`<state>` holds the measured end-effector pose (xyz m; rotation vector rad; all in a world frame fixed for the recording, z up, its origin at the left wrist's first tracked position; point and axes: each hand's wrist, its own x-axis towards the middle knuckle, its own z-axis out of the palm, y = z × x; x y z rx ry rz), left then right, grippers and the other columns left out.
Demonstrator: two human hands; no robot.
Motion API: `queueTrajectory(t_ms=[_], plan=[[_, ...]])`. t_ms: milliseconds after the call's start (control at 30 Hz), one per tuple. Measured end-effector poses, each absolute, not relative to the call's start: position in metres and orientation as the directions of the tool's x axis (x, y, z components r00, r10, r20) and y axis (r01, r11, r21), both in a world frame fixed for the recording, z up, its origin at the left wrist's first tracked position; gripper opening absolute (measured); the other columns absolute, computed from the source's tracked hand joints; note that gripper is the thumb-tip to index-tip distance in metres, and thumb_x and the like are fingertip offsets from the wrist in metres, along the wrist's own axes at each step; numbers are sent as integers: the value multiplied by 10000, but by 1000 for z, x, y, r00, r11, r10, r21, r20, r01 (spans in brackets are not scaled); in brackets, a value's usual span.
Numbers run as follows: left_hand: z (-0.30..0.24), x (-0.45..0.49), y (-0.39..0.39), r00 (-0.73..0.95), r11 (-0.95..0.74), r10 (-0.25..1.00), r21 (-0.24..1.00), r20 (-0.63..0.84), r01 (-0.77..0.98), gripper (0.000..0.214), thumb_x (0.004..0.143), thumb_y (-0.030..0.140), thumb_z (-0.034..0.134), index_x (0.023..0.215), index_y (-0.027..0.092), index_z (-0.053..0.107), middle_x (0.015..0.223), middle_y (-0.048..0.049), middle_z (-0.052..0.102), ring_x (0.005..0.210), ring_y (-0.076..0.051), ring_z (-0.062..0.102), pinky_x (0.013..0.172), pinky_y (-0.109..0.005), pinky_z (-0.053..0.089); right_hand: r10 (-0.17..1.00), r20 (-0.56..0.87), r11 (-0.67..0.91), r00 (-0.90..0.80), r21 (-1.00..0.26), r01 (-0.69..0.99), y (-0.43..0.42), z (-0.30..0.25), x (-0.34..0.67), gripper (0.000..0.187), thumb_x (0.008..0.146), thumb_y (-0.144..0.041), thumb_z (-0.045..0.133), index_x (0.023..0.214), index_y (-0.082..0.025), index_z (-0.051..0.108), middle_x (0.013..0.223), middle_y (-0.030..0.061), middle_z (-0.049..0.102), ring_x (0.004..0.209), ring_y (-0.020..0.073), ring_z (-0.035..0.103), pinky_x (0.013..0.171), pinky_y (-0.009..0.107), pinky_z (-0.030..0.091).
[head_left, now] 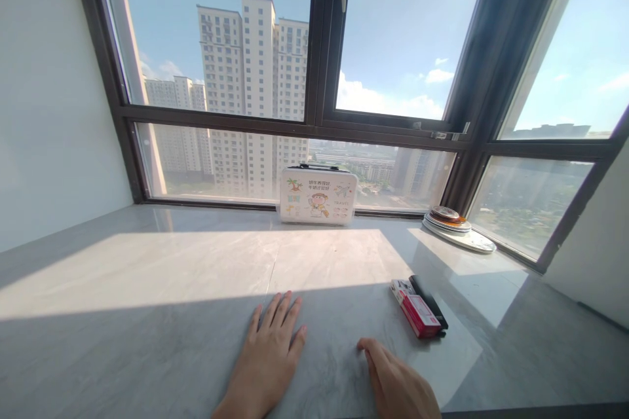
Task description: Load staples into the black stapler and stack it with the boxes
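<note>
My left hand (268, 357) lies flat on the grey marble sill (147, 275), fingers stretched out and slightly apart, holding nothing. My right hand (398, 383) rests on the sill close beside it, fingers pointing left and mostly seen from the back; nothing shows in it. A red and white box (417, 311) lies just beyond my right hand, with a black flat object (430, 301) alongside it. Neither hand touches them.
A white case with cartoon prints (317, 194) stands upright against the window at the back centre. A stack of plates (457, 226) sits at the back right. Large windows ring the sill, a white wall rises on the left.
</note>
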<state>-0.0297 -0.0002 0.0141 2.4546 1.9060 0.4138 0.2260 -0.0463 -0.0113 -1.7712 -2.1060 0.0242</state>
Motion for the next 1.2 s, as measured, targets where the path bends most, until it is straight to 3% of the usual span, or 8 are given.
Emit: queueTrajectory(t_ms=[100,233,467,600,667,767,867,1200], plan=[[13,-30,0,223,-258,954,174,201,950,569,1011,517,260,1545,331,326,1645,12,231,1535,-236,167,1236,-569,143,959,249,198,-137,-241,950,-49,-15,228,392,976,-170,281,1179,-322,579,1171,2,738,912,165,739,640,226,452],[12,-30,-1,219,-254,954,171,203,952,566,1011,505,262,1545,330,329,1643,5,240,1533,-240,174,1234,-574,141,970,197,185,-143,-214,959,-40,-3,224,366,998,-178,277,1213,-310,543,1022,0,768,850,200,745,603,261,409],[14,-28,1,214,-249,954,152,211,957,563,1009,500,271,1543,333,334,1641,4,253,1530,-243,188,1233,-567,148,963,249,162,-106,-219,962,4,25,196,327,1032,-182,293,1184,-250,576,894,27,753,856,211,714,653,277,396],[18,-25,5,206,-237,958,146,198,961,572,999,505,292,1546,342,320,1645,13,233,1531,-245,181,1231,-567,150,934,338,199,-117,-219,955,17,31,185,308,1025,-232,353,1169,-227,625,1112,80,701,1089,236,628,893,327,432],[20,-23,7,193,-222,962,142,195,965,579,993,501,307,1549,341,312,1647,6,227,1531,-252,179,1228,-571,150,933,345,180,-101,-205,962,17,29,185,351,1026,-287,360,1261,-226,614,1283,109,635,1223,266,554,1011,386,398],[20,-22,8,175,-205,965,143,194,968,583,993,496,303,1555,340,295,1646,3,224,1532,-257,172,1226,-573,148,953,268,199,-143,-194,961,14,24,189,500,1032,-403,333,1489,-240,451,1556,107,422,1453,305,327,1155,479,274],[19,-21,7,173,-202,967,147,188,968,582,998,497,285,1560,347,271,1649,20,203,1536,-255,154,1227,-576,144,964,193,222,-183,-203,954,13,21,192,575,1030,-475,294,1568,-272,308,1650,52,231,1528,296,149,1207,530,156],[15,-22,9,179,-204,967,128,181,971,581,1006,522,268,1564,363,239,1654,44,167,1539,-250,135,1230,-578,144,969,197,195,-150,-232,953,10,20,191,566,1026,-491,289,1562,-309,311,1645,26,208,1526,286,160,1208,553,149]])
